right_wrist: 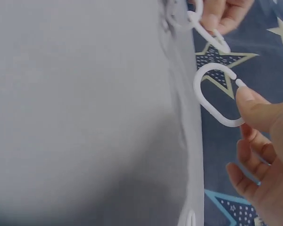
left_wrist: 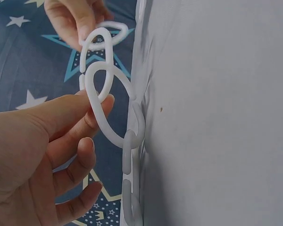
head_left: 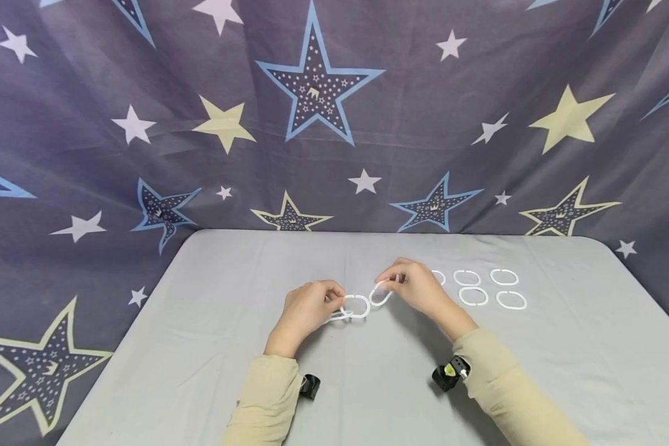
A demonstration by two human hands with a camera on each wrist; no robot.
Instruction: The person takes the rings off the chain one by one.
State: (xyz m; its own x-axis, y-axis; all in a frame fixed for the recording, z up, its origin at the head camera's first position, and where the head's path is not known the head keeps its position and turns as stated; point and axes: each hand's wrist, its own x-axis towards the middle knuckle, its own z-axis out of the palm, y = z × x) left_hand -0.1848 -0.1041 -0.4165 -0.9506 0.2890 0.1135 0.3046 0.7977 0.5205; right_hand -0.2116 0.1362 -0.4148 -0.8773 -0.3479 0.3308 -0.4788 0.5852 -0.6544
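Observation:
My left hand (head_left: 308, 308) pinches a white oval plastic link (left_wrist: 109, 54) between thumb and fingertips. That link is hooked through another white link (left_wrist: 95, 106), and more links of the chain trail down toward the table in the left wrist view. My right hand (head_left: 415, 286) pinches a single white link (right_wrist: 198, 89) by one side, near the small gap in its ring. In the right wrist view this link stands apart from the end of the chain. Its far side is partly covered by the right thumb and fingers.
Several loose white links (head_left: 498, 300) lie in rows on the grey cloth-covered table (head_left: 368, 384), to the right of my right hand. One is partly hidden by that hand. Behind the table hangs a dark curtain (head_left: 334, 167) printed with stars.

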